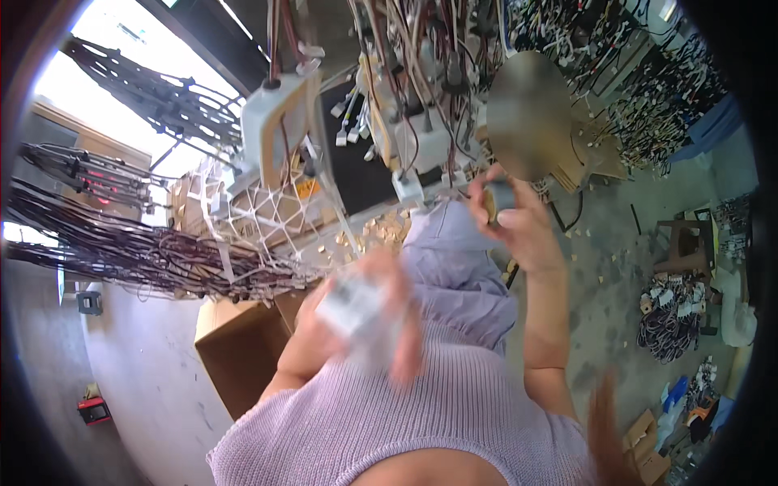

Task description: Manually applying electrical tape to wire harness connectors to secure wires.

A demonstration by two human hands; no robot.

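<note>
While the view tilts steeply down over a lilac ribbed-knit top, both hands sit near the middle of the frame. The left hand, just left of centre and badly blurred, is wrapped around a small pale, clear-wrapped packet; its fingers curl over the packet's lower right edge. The right hand, a little right of centre and higher up, is closed narrowly on a small dark cylindrical part, pinched between thumb and fingertips, with only the part's top showing.

Judging by its look, the packet is light and soft, with a slick film skin that could slide; a hold across its flat faces seems safest. The dark part appears rigid and small enough for a fingertip grip round its sides, though the blur hides any fragile detail.

Across the upper left, bundles of dark wire harnesses hang over a white lattice board. An open brown cardboard box sits at lower left on the pale grey floor. More cable coils lie on the floor at right.
</note>
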